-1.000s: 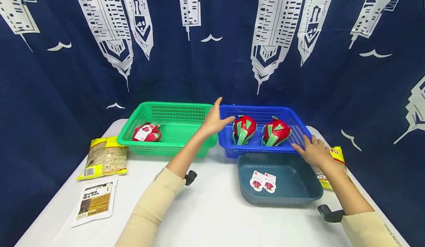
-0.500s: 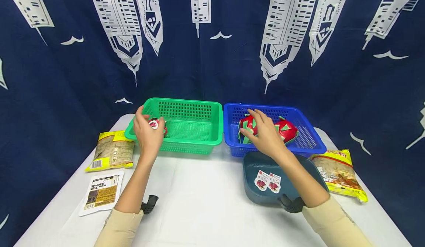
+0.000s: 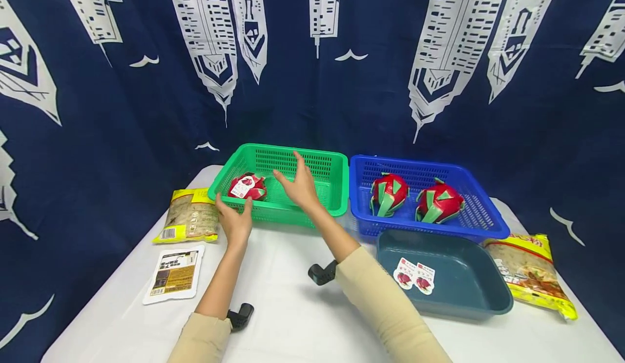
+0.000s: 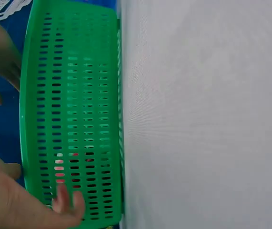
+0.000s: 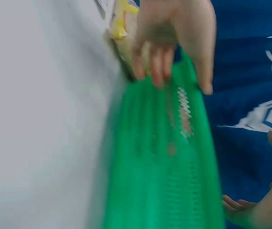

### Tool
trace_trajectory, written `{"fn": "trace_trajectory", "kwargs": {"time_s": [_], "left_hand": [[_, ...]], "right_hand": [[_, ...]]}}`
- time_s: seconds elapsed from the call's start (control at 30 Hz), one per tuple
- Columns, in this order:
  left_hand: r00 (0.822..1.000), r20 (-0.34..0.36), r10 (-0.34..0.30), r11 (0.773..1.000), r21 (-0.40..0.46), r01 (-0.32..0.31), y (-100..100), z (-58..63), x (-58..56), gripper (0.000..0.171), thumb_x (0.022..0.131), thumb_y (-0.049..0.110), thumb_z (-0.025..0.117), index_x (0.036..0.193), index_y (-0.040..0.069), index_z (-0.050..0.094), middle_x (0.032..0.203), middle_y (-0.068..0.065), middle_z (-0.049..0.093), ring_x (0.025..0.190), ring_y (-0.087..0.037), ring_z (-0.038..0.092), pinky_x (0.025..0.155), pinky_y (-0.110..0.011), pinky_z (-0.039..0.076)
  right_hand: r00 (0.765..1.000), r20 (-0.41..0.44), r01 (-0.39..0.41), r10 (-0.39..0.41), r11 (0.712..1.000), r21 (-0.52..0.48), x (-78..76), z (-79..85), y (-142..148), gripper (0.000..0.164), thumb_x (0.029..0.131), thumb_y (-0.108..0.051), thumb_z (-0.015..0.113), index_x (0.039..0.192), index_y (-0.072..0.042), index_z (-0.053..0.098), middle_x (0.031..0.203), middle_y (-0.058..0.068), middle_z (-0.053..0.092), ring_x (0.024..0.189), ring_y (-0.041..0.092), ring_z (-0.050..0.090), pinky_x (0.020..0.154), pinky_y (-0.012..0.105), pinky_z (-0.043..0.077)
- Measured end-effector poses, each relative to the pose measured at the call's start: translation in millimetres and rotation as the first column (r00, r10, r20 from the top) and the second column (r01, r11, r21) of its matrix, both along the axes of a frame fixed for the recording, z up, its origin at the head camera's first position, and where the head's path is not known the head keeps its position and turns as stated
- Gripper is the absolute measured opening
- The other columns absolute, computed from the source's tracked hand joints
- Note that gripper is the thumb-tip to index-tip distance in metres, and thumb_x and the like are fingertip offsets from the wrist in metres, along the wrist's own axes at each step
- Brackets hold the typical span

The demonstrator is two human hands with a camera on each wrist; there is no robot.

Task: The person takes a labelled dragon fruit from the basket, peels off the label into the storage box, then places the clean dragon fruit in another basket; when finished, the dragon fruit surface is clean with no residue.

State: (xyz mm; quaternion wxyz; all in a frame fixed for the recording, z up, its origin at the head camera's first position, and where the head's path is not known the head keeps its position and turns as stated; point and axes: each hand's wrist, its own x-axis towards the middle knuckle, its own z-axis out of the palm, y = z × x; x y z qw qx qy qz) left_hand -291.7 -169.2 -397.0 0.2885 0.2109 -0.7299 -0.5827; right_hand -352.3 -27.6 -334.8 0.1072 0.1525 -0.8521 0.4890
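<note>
My left hand (image 3: 236, 224) is at the front left corner of the green basket (image 3: 280, 209), its fingers loosely bent in the left wrist view. Contact with the wall is unclear. Over the same basket's front rim hovers my right hand (image 3: 300, 186), thumb and fingers spread, holding nothing. A red dragon fruit (image 3: 259, 191) with a white label (image 3: 242, 186) lies inside the basket's left end. Through the slots of the basket wall (image 4: 78, 119), bits of red show in the left wrist view. The right wrist view is blurred.
Beside it stands a blue basket (image 3: 362, 222) with two dragon fruits (image 3: 390, 192). A dark teal tub (image 3: 464, 287) in front holds two labels (image 3: 414, 276). Yellow bags lie left (image 3: 190, 216) and right (image 3: 529, 271); a flat white packet (image 3: 174, 274) lies at left.
My right hand has crossed from the blue basket to the green one. My left hand moved from between the baskets to over the labelled dragon fruit, then down to the corner. The view turned left.
</note>
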Motion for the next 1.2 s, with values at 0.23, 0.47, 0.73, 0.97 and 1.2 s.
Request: {"fn": "trace_trajectory", "kwargs": {"time_s": [0.23,0.47,0.73,0.97,1.2], "left_hand": [[0.985,-0.171,-0.020,0.984,0.174,0.050,-1.3,-6.1,-1.7,0.066,0.086,0.011,0.066,0.138,0.006,0.026,0.079,-0.004,0.051,0.062,-0.003,0.054,0.056,-0.016,0.040],[0.957,-0.290,-0.024,0.978,0.193,0.083,-1.2,-12.1,-8.8,0.068,0.084,0.008,0.068,0.138,0.003,0.028,0.077,-0.005,0.050,0.063,-0.005,0.054,0.058,-0.015,0.042],[0.952,-0.306,-0.011,0.984,0.165,0.064,-2.9,-23.5,-5.5,0.067,0.084,0.010,0.067,0.138,0.004,0.028,0.079,-0.010,0.052,0.069,-0.014,0.057,0.059,-0.015,0.044],[0.944,-0.331,-0.016,0.985,0.156,0.071,-0.5,-28.4,-5.7,0.068,0.083,0.005,0.068,0.137,-0.001,0.027,0.080,-0.021,0.055,0.071,-0.030,0.060,0.057,-0.014,0.043],[0.940,-0.339,-0.037,0.990,0.117,0.081,1.1,-7.1,8.7,0.063,0.084,0.000,0.065,0.135,-0.007,0.027,0.081,-0.025,0.053,0.069,-0.023,0.059,0.058,-0.014,0.043]], "right_hand": [[0.989,0.137,-0.059,0.060,0.998,-0.017,-20.8,-21.9,-52.5,0.076,0.087,-0.042,0.060,0.147,-0.019,0.020,0.132,0.020,0.046,0.120,0.033,0.045,0.095,0.045,0.039],[0.950,0.251,-0.181,0.184,0.983,-0.034,-43.6,-28.0,-68.0,0.082,0.087,-0.039,0.061,0.149,-0.019,0.012,0.143,0.019,0.033,0.125,0.036,0.039,0.096,0.046,0.038],[0.851,0.411,-0.376,0.328,0.926,0.041,-56.5,-40.3,-77.1,0.081,0.091,-0.043,0.054,0.150,-0.017,0.006,0.151,0.015,0.016,0.136,0.032,0.018,0.105,0.047,0.025],[0.840,0.437,-0.364,0.321,0.931,0.017,-60.7,-48.6,-77.6,0.081,0.089,-0.043,0.057,0.149,-0.016,0.010,0.150,0.015,0.019,0.136,0.031,0.019,0.105,0.046,0.025],[0.838,0.421,-0.313,0.348,0.938,-0.151,-79.4,-58.9,-84.4,0.079,0.077,-0.037,0.074,0.142,-0.019,0.033,0.130,0.014,0.045,0.110,0.023,0.049,0.089,0.034,0.044]]}}
